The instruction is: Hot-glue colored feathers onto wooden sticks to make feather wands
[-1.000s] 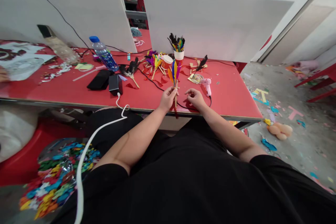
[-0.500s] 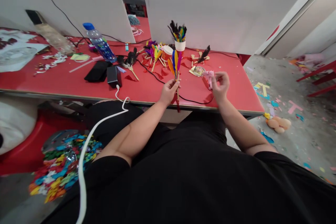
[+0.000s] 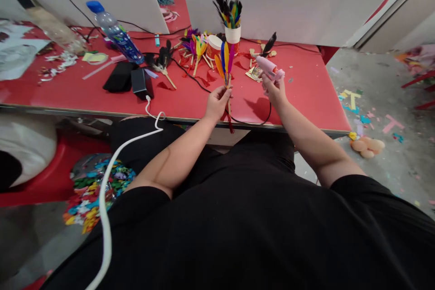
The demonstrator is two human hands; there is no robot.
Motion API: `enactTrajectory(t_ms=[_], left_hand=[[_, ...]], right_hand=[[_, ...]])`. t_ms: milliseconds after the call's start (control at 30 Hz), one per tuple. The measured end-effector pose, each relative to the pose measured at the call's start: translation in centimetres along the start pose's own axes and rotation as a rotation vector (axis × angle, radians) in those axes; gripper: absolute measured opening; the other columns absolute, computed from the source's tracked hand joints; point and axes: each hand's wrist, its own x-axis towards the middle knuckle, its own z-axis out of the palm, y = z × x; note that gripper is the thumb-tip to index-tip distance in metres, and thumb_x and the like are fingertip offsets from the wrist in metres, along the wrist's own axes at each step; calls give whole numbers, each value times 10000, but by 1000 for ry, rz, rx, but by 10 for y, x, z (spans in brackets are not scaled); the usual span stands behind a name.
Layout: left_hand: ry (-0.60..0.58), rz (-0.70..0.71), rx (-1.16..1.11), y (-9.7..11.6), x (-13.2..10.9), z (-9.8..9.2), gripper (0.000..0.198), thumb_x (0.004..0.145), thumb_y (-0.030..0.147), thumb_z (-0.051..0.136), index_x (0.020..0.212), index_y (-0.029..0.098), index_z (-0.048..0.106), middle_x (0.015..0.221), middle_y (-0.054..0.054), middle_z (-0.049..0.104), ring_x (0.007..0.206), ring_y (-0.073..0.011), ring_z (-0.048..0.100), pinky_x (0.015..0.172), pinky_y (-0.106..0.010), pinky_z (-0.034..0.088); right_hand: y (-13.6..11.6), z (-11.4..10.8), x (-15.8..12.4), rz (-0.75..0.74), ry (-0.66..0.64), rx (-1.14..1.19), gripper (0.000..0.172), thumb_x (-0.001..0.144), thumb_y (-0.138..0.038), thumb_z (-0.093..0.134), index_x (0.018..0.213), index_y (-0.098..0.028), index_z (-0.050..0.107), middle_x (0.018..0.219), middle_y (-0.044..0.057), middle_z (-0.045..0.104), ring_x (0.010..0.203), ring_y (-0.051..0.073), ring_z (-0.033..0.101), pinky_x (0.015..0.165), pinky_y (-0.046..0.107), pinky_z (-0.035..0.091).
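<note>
My left hand (image 3: 217, 102) is closed around a wooden stick (image 3: 229, 108) near the table's front edge. Orange, blue and purple feathers (image 3: 224, 61) fan upward from the stick's top, and a small red tassel hangs at its lower end. To the right, my right hand (image 3: 275, 90) grips a pink glue gun (image 3: 268, 67), raised above the tabletop with its nozzle pointing up and left. Its black cord (image 3: 261, 123) loops down along the table. Behind my left hand, a paper cup (image 3: 233, 34) holds black, yellow, green and blue feathers.
The red table (image 3: 190, 104) carries finished-looking feather sticks (image 3: 198, 50), a blue-capped bottle (image 3: 118, 38), a black box (image 3: 142, 84) with a white cable, and a black pouch (image 3: 119, 77). White panels (image 3: 288, 4) stand behind. Colourful scraps lie in a heap (image 3: 98, 190) at lower left.
My right hand has lifted the pink glue gun off the table and turned it nozzle up-left. My left hand still holds the feathered stick. The camera view has tilted downward.
</note>
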Motion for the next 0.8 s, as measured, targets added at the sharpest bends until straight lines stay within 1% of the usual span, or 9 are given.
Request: enactTrajectory(t_ms=[33,100,133,200,300,400,500,633,800], left_hand=[[5,-6,9,-2,1,0,545,909,650,1053,1197,201,940,967,-57,864,861,-169,787,787,-280,625],[16,-19,36,-5,2,-1,549,909,651,1052,1202,198,950,951,-64,873,858,-188,798,753,-288,624],[19,-20,48,-6,1,-1,552,911,654,1049,1203,196,954,941,-67,875,858,-195,801,740,-290,622],[13,-11,62,-6,1,-2,567,913,664,1045,1215,191,962,930,-71,878,869,-204,807,736,-292,623],[-3,8,62,-5,0,-3,596,910,669,1047,1249,185,963,930,-72,878,893,-204,812,754,-289,622],[-5,18,64,-2,0,-3,590,910,671,1050,1244,193,961,905,-60,869,866,-196,795,767,-292,614],[6,31,85,1,-1,-2,581,899,707,1047,1173,202,956,893,-58,867,854,-198,785,814,-308,623],[18,54,79,4,-3,-1,610,860,768,1042,1048,202,916,902,-73,866,878,-224,799,867,-341,644],[36,61,112,4,-4,0,611,876,785,1013,1016,201,897,885,-78,847,883,-235,792,878,-359,635]], right_hand=[[-3,8,-5,-5,-25,54,924,895,-1161,649,1116,-270,757,767,32,543,774,293,679,767,518,687],[-10,22,-18,9,-58,95,942,854,-1192,661,1042,-275,768,719,21,514,667,255,625,673,493,674],[-13,26,-25,21,-88,95,936,862,-1186,665,1042,-274,775,721,22,529,631,235,601,634,475,662],[-19,29,-36,31,-136,96,927,880,-1161,690,1121,-272,794,778,39,612,607,210,585,587,446,643],[-27,25,-43,-3,-166,130,915,885,-1104,765,1260,-271,810,946,88,754,682,220,652,614,432,670],[-32,21,-44,-21,-192,152,859,907,-1054,796,1243,-264,823,1019,114,802,724,228,677,609,412,672],[-37,21,-45,-11,-228,124,828,920,-1041,797,1202,-262,800,994,110,789,701,220,643,580,401,642],[-41,22,-47,-21,-271,77,825,901,-1067,786,1133,-276,739,917,80,725,704,225,596,637,430,651],[-41,20,-47,-20,-271,69,797,921,-1057,776,1143,-293,733,844,50,670,657,215,535,599,429,611]])
